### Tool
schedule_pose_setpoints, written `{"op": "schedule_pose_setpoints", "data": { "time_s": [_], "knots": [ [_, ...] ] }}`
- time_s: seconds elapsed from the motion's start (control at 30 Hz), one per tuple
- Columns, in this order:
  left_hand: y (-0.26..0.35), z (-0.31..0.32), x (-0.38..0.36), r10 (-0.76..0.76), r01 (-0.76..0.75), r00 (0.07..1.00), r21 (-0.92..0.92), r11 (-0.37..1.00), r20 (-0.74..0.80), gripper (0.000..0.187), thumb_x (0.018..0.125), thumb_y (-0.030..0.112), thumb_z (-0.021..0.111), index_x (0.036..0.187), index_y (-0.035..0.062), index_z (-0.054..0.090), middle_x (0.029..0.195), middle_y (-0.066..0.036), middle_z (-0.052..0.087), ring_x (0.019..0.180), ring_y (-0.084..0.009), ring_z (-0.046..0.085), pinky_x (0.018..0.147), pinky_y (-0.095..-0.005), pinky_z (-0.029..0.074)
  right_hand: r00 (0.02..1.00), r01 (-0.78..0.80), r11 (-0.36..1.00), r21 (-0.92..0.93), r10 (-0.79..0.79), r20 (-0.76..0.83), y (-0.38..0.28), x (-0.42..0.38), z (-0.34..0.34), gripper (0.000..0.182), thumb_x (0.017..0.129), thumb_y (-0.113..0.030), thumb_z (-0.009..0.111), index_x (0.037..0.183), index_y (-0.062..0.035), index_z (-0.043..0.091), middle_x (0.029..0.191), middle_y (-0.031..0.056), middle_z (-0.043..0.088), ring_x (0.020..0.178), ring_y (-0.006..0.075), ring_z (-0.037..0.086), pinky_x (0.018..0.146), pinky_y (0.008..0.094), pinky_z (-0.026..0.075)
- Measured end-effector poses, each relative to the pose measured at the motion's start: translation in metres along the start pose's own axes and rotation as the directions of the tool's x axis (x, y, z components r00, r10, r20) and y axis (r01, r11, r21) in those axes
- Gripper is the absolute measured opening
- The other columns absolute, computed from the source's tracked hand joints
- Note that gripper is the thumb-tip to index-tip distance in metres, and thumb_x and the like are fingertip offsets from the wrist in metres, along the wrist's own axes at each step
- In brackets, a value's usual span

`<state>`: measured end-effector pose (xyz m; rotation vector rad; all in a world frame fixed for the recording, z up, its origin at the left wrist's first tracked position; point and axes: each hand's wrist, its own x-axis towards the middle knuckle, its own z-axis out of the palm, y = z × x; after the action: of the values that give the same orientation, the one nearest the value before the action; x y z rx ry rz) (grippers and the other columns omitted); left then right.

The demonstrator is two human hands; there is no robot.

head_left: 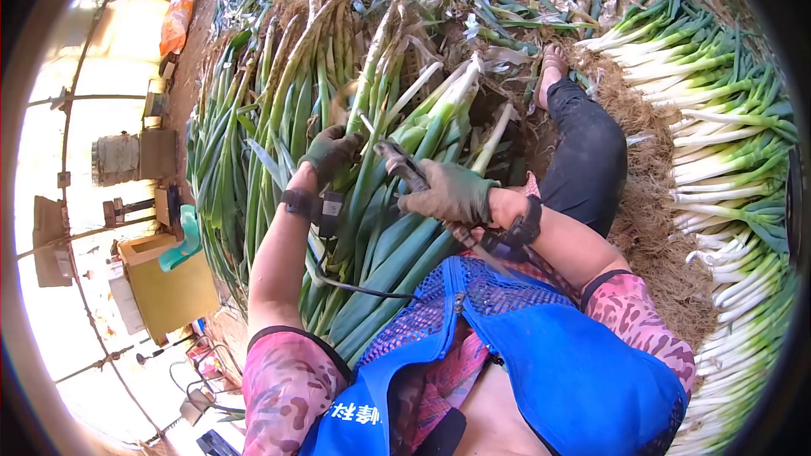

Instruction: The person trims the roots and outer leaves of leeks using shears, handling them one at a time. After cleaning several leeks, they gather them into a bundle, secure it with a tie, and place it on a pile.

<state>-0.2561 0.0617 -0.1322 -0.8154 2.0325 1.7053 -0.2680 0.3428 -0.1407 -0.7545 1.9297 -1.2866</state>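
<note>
Both my hands wear dirty green-grey gloves. My right hand (448,192) is wrapped round a dark handheld tool (402,165) with a metallic tip, pointing up and left. To its left, my left hand (332,152) is closed at the leaves of a green onion stalk (368,76); exactly what its fingers grip is partly hidden. A peeled stalk with a whitish end (459,89) lies just above the tool. Beneath both hands spreads a big pile of untrimmed green onions (287,84) with brown roots. A black cable (363,290) runs below my left wrist.
Rows of cleaned green onions (718,143) lie along the right, beside a heap of cut roots (667,262). My leg (587,152) extends between the piles. At the left are a yellow box (173,291), a teal plastic item (182,241) and an orange bag (177,24).
</note>
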Motion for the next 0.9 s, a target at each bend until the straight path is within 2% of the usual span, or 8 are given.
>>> {"op": "schedule_pose_setpoints", "data": {
  "time_s": [0.1, 0.27, 0.37, 0.5, 0.57, 0.63, 0.73, 0.9],
  "knots": [
    [0.002, 0.010, -0.004, -0.025, 0.027, 1.000, 0.093, 0.995, -0.014, 0.026, 0.091, 0.020, 0.066, 0.107, 0.0002, 0.062, 0.087, -0.005, 0.065, 0.070, -0.0128, 0.059, 0.063, -0.0279, 0.049, 0.920, -0.359, 0.905, 0.227, 0.302, 0.250, -0.031, 0.002, -0.034, 0.057, 0.077, -0.047, 0.072, 0.102, 0.0018, 0.057, 0.076, 0.0097, 0.062, 0.066, 0.0197, 0.062, 0.062, 0.0321, 0.049],
    [-0.001, 0.022, -0.014, -0.009, 0.020, 0.999, 0.296, 0.955, -0.037, 0.029, 0.092, 0.023, 0.064, 0.110, 0.0000, 0.062, 0.088, -0.005, 0.066, 0.071, -0.0130, 0.058, 0.066, -0.0285, 0.048, 0.985, -0.104, 0.970, 0.221, 0.131, -0.111, 0.011, 0.049, -0.024, 0.047, 0.074, -0.043, 0.070, 0.085, 0.0008, 0.057, 0.069, 0.0107, 0.063, 0.057, 0.0195, 0.063, 0.053, 0.0327, 0.050],
    [-0.003, 0.022, -0.018, 0.011, 0.005, 0.999, 0.368, 0.930, -0.041, 0.035, 0.090, 0.028, 0.064, 0.111, -0.0008, 0.062, 0.089, -0.009, 0.068, 0.075, -0.0166, 0.061, 0.071, -0.0316, 0.050, 0.946, -0.322, 0.896, 0.306, 0.321, 0.056, 0.006, 0.068, -0.042, 0.048, 0.074, -0.042, 0.070, 0.086, 0.0024, 0.058, 0.069, 0.0108, 0.063, 0.063, 0.0233, 0.065, 0.060, 0.0349, 0.052],
    [-0.014, 0.015, -0.010, 0.046, -0.004, 0.997, 0.537, 0.843, -0.064, 0.040, 0.089, 0.032, 0.064, 0.111, -0.0008, 0.062, 0.093, -0.014, 0.069, 0.081, -0.0201, 0.065, 0.075, -0.0349, 0.050, 0.980, -0.201, 0.970, 0.134, 0.200, 0.024, 0.001, 0.050, -0.039, 0.053, 0.073, -0.047, 0.068, 0.090, 0.0022, 0.060, 0.073, 0.0137, 0.065, 0.071, 0.0278, 0.067, 0.067, 0.0370, 0.053],
    [-0.010, 0.017, -0.014, 0.038, -0.003, 0.998, 0.508, 0.861, -0.059, 0.040, 0.089, 0.033, 0.063, 0.112, -0.0009, 0.062, 0.093, -0.014, 0.069, 0.081, -0.0216, 0.066, 0.076, -0.0357, 0.051, 0.975, -0.221, 0.975, 0.028, 0.220, 0.036, -0.025, 0.014, -0.039, 0.061, 0.074, -0.050, 0.067, 0.103, 0.0036, 0.060, 0.091, 0.0197, 0.068, 0.086, 0.0289, 0.067, 0.077, 0.0403, 0.051],
    [-0.012, 0.015, -0.012, 0.030, 0.002, 0.998, 0.515, 0.857, -0.054, 0.042, 0.090, 0.033, 0.063, 0.113, -0.0008, 0.062, 0.095, -0.016, 0.070, 0.084, -0.0237, 0.067, 0.077, -0.0363, 0.051, 0.980, -0.194, 0.981, -0.009, 0.194, 0.031, -0.011, 0.004, -0.019, 0.062, 0.077, -0.048, 0.067, 0.116, -0.0005, 0.058, 0.088, 0.0208, 0.066, 0.082, 0.0262, 0.066, 0.076, 0.0371, 0.051],
    [-0.014, 0.018, -0.012, 0.059, -0.017, 0.997, 0.570, 0.821, -0.056, 0.043, 0.090, 0.035, 0.062, 0.115, -0.0006, 0.062, 0.099, -0.018, 0.070, 0.088, -0.0265, 0.068, 0.080, -0.0374, 0.051, 0.958, -0.287, 0.953, 0.096, 0.283, 0.052, 0.000, 0.014, -0.020, 0.058, 0.074, -0.049, 0.067, 0.100, 0.0022, 0.061, 0.083, 0.0185, 0.068, 0.075, 0.0278, 0.068, 0.071, 0.0381, 0.051],
    [0.009, 0.026, -0.026, 0.053, 0.002, 0.997, 0.682, 0.731, -0.059, 0.044, 0.090, 0.035, 0.062, 0.117, 0.0004, 0.061, 0.106, -0.022, 0.069, 0.098, -0.0327, 0.067, 0.086, -0.0408, 0.050, 0.985, -0.168, 0.976, 0.139, 0.173, -0.027, 0.017, 0.084, -0.035, 0.049, 0.075, -0.047, 0.067, 0.079, 0.0021, 0.063, 0.065, 0.0138, 0.063, 0.060, 0.0239, 0.065, 0.061, 0.0369, 0.051]
  ]
}}
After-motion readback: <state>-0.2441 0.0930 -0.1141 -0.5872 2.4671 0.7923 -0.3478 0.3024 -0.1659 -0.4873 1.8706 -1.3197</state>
